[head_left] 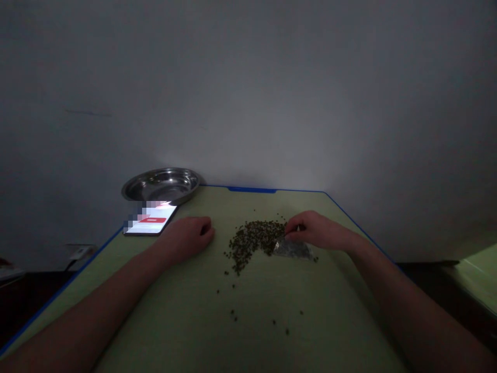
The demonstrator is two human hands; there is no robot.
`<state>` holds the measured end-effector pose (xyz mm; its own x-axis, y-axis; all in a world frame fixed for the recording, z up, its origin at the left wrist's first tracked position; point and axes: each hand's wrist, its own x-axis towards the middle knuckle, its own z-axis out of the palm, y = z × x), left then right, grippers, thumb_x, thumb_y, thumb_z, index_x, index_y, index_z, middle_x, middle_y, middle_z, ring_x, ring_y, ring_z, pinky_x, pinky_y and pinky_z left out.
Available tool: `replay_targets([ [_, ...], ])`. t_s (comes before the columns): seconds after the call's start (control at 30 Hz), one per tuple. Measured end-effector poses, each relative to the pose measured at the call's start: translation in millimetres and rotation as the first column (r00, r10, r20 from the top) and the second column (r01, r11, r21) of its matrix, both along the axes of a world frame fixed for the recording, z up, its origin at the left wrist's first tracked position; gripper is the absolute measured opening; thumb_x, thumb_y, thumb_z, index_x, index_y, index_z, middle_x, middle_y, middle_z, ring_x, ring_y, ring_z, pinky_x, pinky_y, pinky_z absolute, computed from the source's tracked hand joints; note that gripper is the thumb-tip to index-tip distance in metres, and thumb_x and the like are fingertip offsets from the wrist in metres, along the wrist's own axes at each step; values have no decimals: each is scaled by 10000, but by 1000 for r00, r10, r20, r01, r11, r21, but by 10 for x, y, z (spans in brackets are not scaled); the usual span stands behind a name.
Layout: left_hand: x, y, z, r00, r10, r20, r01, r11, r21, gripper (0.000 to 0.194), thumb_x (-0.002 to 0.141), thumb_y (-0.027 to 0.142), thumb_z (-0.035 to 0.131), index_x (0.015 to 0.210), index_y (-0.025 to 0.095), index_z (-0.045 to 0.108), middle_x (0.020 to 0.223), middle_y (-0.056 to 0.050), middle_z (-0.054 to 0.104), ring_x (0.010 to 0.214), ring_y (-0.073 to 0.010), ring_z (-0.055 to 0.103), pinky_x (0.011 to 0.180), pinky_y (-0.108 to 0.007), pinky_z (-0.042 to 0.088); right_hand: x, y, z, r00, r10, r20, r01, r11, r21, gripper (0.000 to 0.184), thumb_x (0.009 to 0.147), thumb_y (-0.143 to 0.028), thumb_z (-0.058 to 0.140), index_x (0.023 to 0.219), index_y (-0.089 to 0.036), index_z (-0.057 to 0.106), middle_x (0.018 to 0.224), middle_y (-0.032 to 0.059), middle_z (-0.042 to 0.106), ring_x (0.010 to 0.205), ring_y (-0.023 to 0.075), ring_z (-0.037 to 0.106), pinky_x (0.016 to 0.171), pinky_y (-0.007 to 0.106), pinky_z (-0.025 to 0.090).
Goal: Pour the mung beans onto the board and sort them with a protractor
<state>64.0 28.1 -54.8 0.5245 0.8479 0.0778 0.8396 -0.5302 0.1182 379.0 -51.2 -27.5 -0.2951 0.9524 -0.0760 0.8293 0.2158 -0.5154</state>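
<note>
On the tabletop, left of a pile of small dark brown beads or seeds (252,238), rests my left hand (192,235). Its fingers are curled in and nothing shows in them. At the pile's right edge, my right hand (310,229) has its thumb and fingers pinched at the upper edge of a small clear plastic bag (294,249). The bag lies low against the table, partly under the hand, and looks greyish; its contents are hard to make out. The right fingertips are close to the beads or seeds, and whether they also pinch any is hidden.
A shiny steel basin (165,184) stands at the far left corner, by the wall. In front of it lies a tablet or phone (151,225) with a lit screen. Several loose grains (287,331) dot the near part of the blue-edged table (186,321).
</note>
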Motion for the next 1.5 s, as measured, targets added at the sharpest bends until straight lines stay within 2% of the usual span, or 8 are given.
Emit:
replay_targets([
  [0.17,-2,14,-18,1000,-4,8,4,1000,16,301,850,406,372,682,213,530,679,-38,592,606,-178,522,562,-309,295,7,-15,97,996,-82,-25,85,990,113,195,832,-297,592,821,-148,718,721,41,670,637,153,549,601,275,393],
  [0.27,12,10,-20,1000,6,-7,-6,1000,19,291,851,390,376,682,211,532,674,-39,589,599,-175,519,553,-308,288,-133,-69,190,995,-77,-64,85,989,120,202,844,-308,584,812,-149,705,702,34,656,615,140,538,575,262,395],
  [0.5,17,-28,-6,999,18,-33,-17,999,28,280,855,380,383,711,210,552,711,-49,611,626,-182,528,558,-312,285,-855,-138,151,969,129,-209,-138,990,-31,127,801,-246,649,778,-143,719,615,-11,634,551,95,526,496,202,372],
  [0.73,33,-35,-13,999,14,-34,-13,999,33,287,854,379,382,736,210,581,729,-59,630,640,-193,540,563,-318,288,-1269,-163,14,964,226,-138,-223,974,41,102,784,-202,664,803,-151,750,637,-21,649,560,79,514,533,194,367],
  [0.87,32,-47,-7,1000,3,-29,-2,999,47,287,851,374,386,744,211,596,719,-57,630,638,-191,540,576,-317,302,-1229,-71,-14,979,193,-64,-189,979,70,85,776,-182,665,778,-158,747,678,-1,684,596,99,550,578,214,385],
  [1.17,21,-49,2,1000,-23,-17,23,999,39,306,853,374,380,761,202,615,722,-63,637,627,-188,539,583,-321,327,-753,134,73,999,-11,49,5,991,132,153,824,-238,610,808,-151,735,759,62,708,669,160,584,611,267,391],
  [1.37,24,-35,-2,999,-32,0,32,998,45,318,859,387,380,768,196,617,723,-68,642,629,-186,548,584,-317,346,-579,-93,227,998,61,2,-61,998,0,221,857,-331,578,811,-153,701,645,7,623,562,119,505,516,236,368],
  [1.5,34,-36,14,1000,-23,-5,23,999,34,313,853,392,388,773,199,622,720,-64,639,639,-183,550,592,-313,351,-538,-210,232,989,146,-31,-148,986,-76,197,853,-304,585,795,-157,702,654,-9,596,576,109,485,512,225,357],
])
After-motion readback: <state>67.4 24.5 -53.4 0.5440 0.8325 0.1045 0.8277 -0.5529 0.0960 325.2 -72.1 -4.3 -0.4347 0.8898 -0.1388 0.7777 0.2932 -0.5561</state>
